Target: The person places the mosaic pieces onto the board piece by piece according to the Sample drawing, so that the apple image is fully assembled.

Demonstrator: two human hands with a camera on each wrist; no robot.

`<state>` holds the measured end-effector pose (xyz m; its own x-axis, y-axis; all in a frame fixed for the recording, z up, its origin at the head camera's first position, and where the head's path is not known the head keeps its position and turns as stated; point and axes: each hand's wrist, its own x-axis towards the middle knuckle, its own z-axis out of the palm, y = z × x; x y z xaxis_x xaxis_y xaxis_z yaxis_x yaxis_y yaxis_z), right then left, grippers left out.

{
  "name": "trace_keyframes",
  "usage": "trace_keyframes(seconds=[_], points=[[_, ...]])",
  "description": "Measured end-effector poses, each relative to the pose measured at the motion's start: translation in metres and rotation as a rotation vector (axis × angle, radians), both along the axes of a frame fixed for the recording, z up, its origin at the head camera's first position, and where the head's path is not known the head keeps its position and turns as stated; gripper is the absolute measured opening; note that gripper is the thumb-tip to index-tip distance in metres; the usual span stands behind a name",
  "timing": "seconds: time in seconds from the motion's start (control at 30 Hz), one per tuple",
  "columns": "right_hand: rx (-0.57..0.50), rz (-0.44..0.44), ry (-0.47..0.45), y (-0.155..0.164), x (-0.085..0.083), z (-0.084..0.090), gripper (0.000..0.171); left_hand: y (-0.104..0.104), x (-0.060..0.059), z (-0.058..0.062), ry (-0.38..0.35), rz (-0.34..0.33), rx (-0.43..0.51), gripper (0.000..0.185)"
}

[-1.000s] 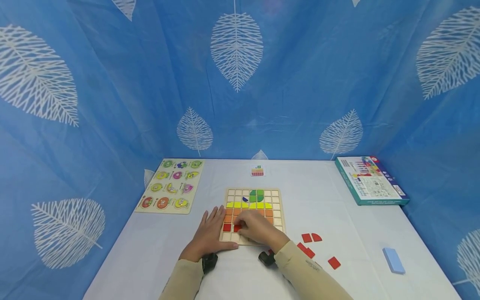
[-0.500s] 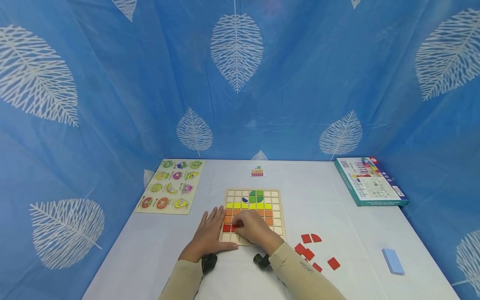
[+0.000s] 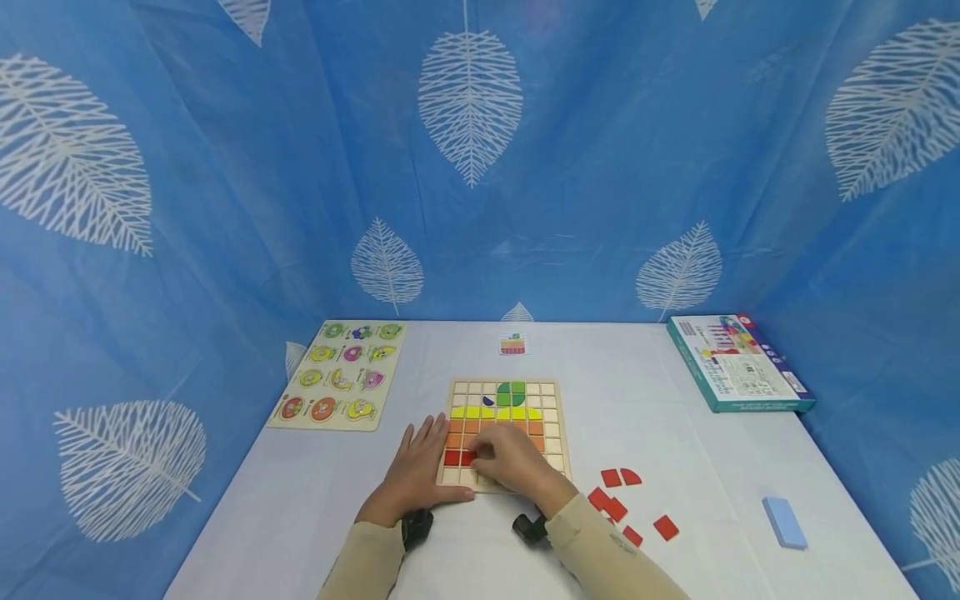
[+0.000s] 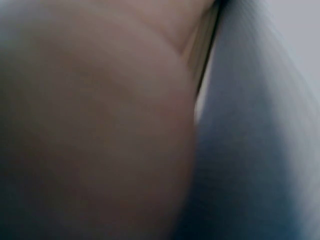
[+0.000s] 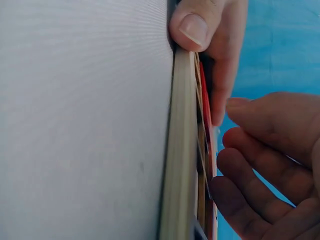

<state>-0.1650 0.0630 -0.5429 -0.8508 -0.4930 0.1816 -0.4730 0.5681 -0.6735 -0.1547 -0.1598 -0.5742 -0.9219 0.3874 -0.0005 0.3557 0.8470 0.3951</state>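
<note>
A wooden grid board (image 3: 551, 417) lies on the table, with rows of yellow and orange tiles, a green leaf shape and a small dark blue piece. My left hand (image 3: 416, 468) lies flat along its left side, fingers straight and thumb at the near edge; the thumb (image 5: 194, 27) also shows in the right wrist view. Over the board is my right hand (image 3: 516, 460), fingers loosely bent, fingertips just right of a red square tile (image 3: 468, 457). Left of that sits another red tile (image 3: 452, 457). Nothing shows between the right thumb and fingers (image 5: 230, 165) in the right wrist view.
Loose red tiles (image 3: 665, 527) lie to the right of the board, some partly behind the right sleeve. Beyond the board is a small picture card (image 3: 513, 344). A fruit puzzle board (image 3: 333, 379) is at the left, a game box (image 3: 738, 362) at the right, and a blue block (image 3: 784, 523) nearer.
My right fingertips were on the second red tile, which has shifted slightly left to line up in its cell. The fingers now stand just off it. My left hand has stayed put.
</note>
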Motion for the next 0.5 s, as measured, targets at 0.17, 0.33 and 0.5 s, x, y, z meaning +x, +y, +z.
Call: trace_keyframes(seconds=[0.17,0.33,0.5], points=[[-0.045,-0.045,-0.019,0.016,0.005,0.004,0.016,-0.001,0.0,-0.002,-0.006,0.012,0.004,0.134],[-0.106,-0.075,-0.034,0.044,0.004,0.008,0.017,-0.001,0.0,0.001,-0.013,0.008,0.011,0.134],[-0.098,-0.121,-0.064,0.08,0.002,0.013,0.019,0.001,0.002,0.004,-0.007,0.009,0.018,0.132]])
